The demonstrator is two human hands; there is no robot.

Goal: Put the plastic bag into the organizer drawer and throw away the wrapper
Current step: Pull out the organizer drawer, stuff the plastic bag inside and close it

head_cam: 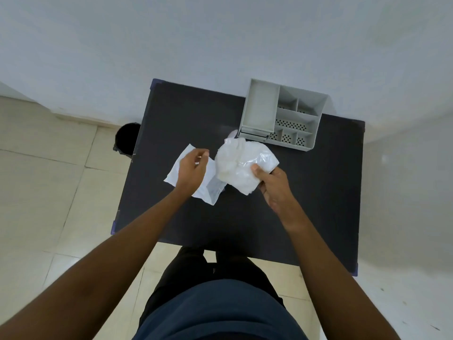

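My right hand (270, 186) grips a crumpled white plastic bag (241, 163) by its right edge, held just above the black table (318, 192). A flat white wrapper (207, 190) lies on the table to the left of the bag. My left hand (192, 168) hovers over the wrapper with its fingers loosely curled and apart, holding nothing that I can see. The grey organizer (284, 114) stands at the table's far right, its drawers at the front lower left, close behind the bag.
A black waste bin (126, 139) stands on the tiled floor beside the table's far left edge. A white wall runs behind the table. My legs are against the table's near edge.
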